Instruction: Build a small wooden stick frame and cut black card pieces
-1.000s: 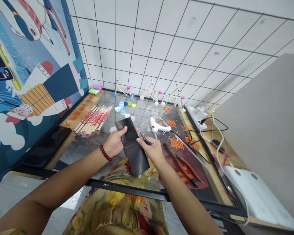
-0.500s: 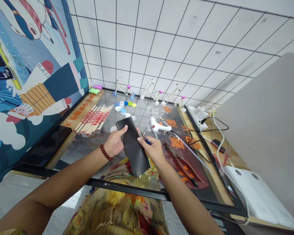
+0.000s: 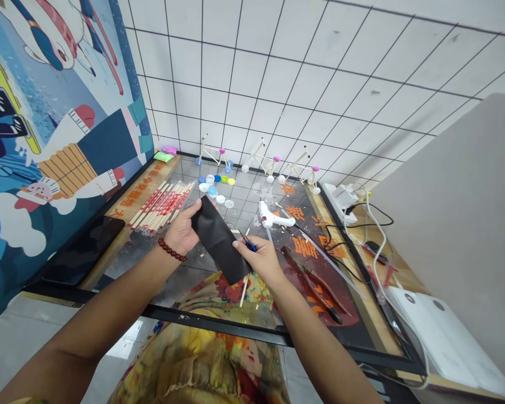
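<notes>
My left hand [image 3: 184, 229] grips the upper left end of a dark black strip [image 3: 219, 238], perhaps paper or thin sheet, with the thumb on top. At the strip's right edge, my right hand [image 3: 261, 257] pinches it with the thumb. That same hand also holds a small blue-handled tool [image 3: 251, 244] with thin dark points, its exact kind partly hidden by the fingers. The strip slants down to the right above the table. Below and beside it lies a thin wooden stick [image 3: 244, 290]. A white glue gun [image 3: 275, 215] rests beyond my right hand.
Wrapped chopsticks [image 3: 164, 206] and a black phone [image 3: 84, 250] lie at left. Bottle caps [image 3: 212, 191] and stick frames [image 3: 295, 164] stand at the back. Red-handled pliers [image 3: 315, 283], a power strip [image 3: 340, 196] with cables and a white box [image 3: 450, 336] occupy the right.
The black strip has turned flatter, its lower end swinging up and right. My left hand has shifted left with it. More of the wooden stick beneath now shows.
</notes>
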A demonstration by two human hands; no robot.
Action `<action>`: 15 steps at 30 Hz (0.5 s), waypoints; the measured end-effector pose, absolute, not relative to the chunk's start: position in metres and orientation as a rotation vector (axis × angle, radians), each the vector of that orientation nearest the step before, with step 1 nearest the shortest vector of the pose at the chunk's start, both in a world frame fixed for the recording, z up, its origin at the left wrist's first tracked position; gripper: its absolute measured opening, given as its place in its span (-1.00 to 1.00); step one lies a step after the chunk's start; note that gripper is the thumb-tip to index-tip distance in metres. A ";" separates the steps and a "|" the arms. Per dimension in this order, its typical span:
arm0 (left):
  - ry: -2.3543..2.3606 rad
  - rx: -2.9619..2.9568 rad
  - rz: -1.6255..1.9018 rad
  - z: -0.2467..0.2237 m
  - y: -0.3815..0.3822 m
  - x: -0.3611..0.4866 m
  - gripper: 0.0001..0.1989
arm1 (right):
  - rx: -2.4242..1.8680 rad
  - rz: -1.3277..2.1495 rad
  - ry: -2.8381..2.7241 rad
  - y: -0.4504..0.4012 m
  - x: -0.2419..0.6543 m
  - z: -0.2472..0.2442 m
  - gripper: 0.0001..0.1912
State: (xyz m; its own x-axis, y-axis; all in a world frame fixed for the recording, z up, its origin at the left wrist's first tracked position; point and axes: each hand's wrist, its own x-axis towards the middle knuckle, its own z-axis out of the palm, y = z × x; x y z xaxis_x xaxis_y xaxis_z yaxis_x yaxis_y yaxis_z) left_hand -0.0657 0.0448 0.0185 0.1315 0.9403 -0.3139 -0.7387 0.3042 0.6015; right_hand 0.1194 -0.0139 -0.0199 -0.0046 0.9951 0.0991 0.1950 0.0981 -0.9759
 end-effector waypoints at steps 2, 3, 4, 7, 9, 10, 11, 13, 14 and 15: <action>0.749 0.356 1.304 0.020 0.049 -0.071 -0.88 | -1.280 1.027 -1.410 -0.013 0.121 -0.021 -0.67; 0.775 0.407 1.331 0.020 0.051 -0.074 -0.90 | -1.286 1.022 -1.414 -0.012 0.122 -0.021 -0.66; 0.816 0.496 1.377 0.020 0.052 -0.076 -0.90 | -1.293 1.009 -1.415 -0.012 0.124 -0.021 -0.66; 1.006 1.017 1.668 0.020 0.050 -0.083 -0.77 | -1.308 0.924 -1.413 -0.013 0.129 -0.020 -0.68; 1.095 1.529 1.830 0.018 0.043 -0.084 -0.65 | -1.307 0.877 -1.413 -0.014 0.130 -0.018 -0.69; 1.101 1.792 1.826 0.017 0.038 -0.083 -0.63 | -1.301 0.866 -1.414 -0.015 0.130 -0.017 -0.69; 1.073 2.034 1.761 0.016 0.033 -0.081 -0.65 | -1.290 0.864 -1.417 -0.016 0.130 -0.016 -0.69; 0.960 2.384 1.543 0.012 0.022 -0.074 -0.65 | -1.247 0.868 -1.434 -0.017 0.128 -0.015 -0.70; 0.883 2.484 1.435 0.011 0.017 -0.070 -0.62 | -1.219 0.868 -1.450 -0.017 0.127 -0.014 -0.71; 0.816 2.532 1.333 0.009 0.013 -0.065 -0.60 | -1.193 0.865 -1.471 -0.017 0.126 -0.014 -0.72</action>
